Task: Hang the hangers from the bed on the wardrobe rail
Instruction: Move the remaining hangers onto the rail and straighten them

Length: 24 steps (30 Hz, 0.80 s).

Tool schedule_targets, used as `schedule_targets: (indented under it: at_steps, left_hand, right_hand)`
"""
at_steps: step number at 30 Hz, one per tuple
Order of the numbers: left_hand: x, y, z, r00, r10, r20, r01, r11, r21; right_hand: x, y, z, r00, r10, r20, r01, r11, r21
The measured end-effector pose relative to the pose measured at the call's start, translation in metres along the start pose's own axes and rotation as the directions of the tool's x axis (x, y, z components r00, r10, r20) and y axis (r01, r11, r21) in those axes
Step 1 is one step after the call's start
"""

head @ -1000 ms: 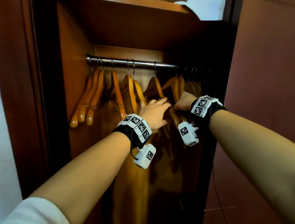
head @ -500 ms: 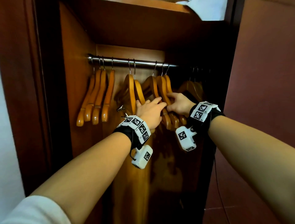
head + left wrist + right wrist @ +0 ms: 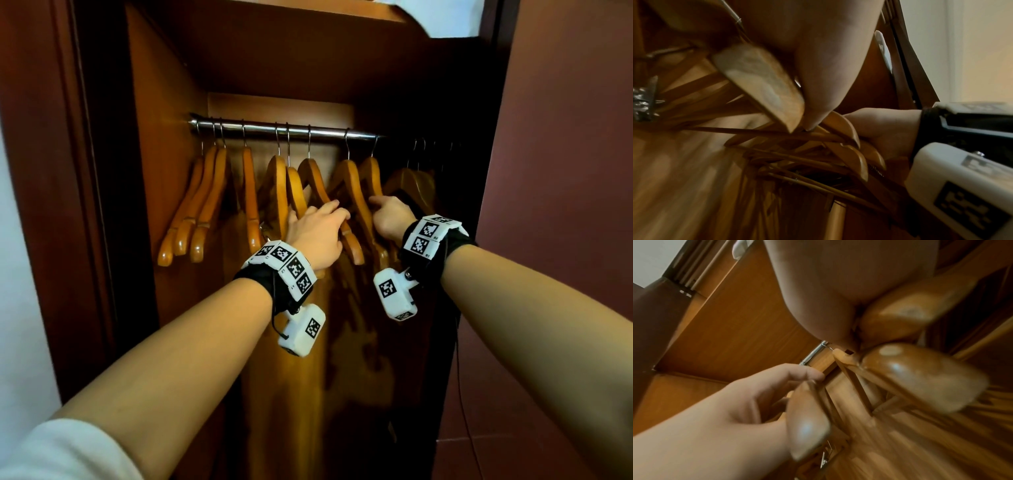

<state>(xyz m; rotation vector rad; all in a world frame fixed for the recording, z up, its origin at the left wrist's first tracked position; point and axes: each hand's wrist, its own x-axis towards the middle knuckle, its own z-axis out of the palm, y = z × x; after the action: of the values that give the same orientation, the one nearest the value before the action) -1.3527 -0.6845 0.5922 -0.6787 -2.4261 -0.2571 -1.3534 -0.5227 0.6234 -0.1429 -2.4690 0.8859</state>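
Several wooden hangers hang on the metal rail [image 3: 281, 129] inside the wardrobe. My left hand [image 3: 325, 226] reaches in among the middle ones, its fingers lying loosely over the sloping arm of one hanger [image 3: 317, 181]. Just to the right, my right hand [image 3: 387, 212] presses its index finger against the arm of another hanger [image 3: 373, 178]. In the right wrist view the left hand [image 3: 735, 402] shows relaxed, bent fingers beside a hanger end [image 3: 807, 418], below the rail [image 3: 813, 353]. In the left wrist view the right hand [image 3: 879, 129] sits behind several hanger ends [image 3: 853, 155].
A tight group of hangers [image 3: 202, 198] hangs at the rail's left end, near the wardrobe's side wall [image 3: 164, 171]. More hangers [image 3: 414, 178] hang in the dark right part. A shelf [image 3: 291, 51] closes the space above. The open door [image 3: 565, 171] stands at the right.
Hangers from the dark right part have slid left along the rail with my right hand. The middle hangers now hang more spread out. My left hand has stayed among them.
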Motion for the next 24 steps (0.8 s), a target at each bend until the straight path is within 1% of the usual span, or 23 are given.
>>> schedule_targets:
  at_steps: [4,6,7,9,12,15,17,19,21,24]
  left_hand:
    - [-0.005,0.008,0.001,1.000,0.009,0.020,-0.008,1.000,-0.019]
    - [-0.009,0.013,0.001,1.000,0.022,0.000,-0.022,0.999,-0.040]
    - [-0.010,0.016,0.001,1.000,0.023,-0.017,-0.024,0.998,-0.057]
    - [-0.014,0.023,0.001,0.998,0.022,-0.058,-0.028,0.995,-0.099]
    - [-0.020,0.036,0.004,0.987,0.020,-0.157,-0.051,0.980,-0.191]
    - [-0.026,0.052,0.002,0.980,-0.054,-0.192,-0.003,0.959,-0.283]
    - [-0.029,0.068,0.001,0.975,-0.117,-0.191,0.052,0.947,-0.317]
    - [-0.031,0.082,0.002,0.968,-0.191,-0.163,0.104,0.896,-0.431]
    - [-0.035,0.100,0.004,0.957,-0.266,-0.113,0.146,0.783,-0.605]
    - [-0.041,0.130,0.009,0.951,-0.291,-0.100,0.111,0.628,-0.770]
  right_hand:
    - [-0.005,-0.004,-0.003,0.996,0.079,0.050,-0.074,0.993,-0.093]
    - [-0.013,-0.008,-0.006,0.996,0.079,0.037,-0.073,0.986,-0.151]
    - [-0.017,-0.011,-0.008,0.998,0.049,0.031,-0.044,0.989,-0.143]
    - [-0.025,-0.016,-0.012,0.998,-0.058,0.037,0.061,0.996,-0.068]
    - [-0.038,-0.020,-0.020,0.977,-0.211,0.033,0.208,0.976,0.069]
    - [-0.058,-0.023,-0.035,0.938,-0.346,0.021,0.339,0.929,0.150]
    - [-0.070,-0.016,-0.046,0.904,-0.427,0.010,0.421,0.896,0.144]
    - [-0.083,-0.009,-0.056,0.868,-0.497,-0.001,0.493,0.861,0.127]
    - [-0.094,0.003,-0.070,0.835,-0.550,-0.017,0.547,0.825,0.145]
    - [-0.108,0.022,-0.091,0.806,-0.589,-0.060,0.588,0.784,0.201]
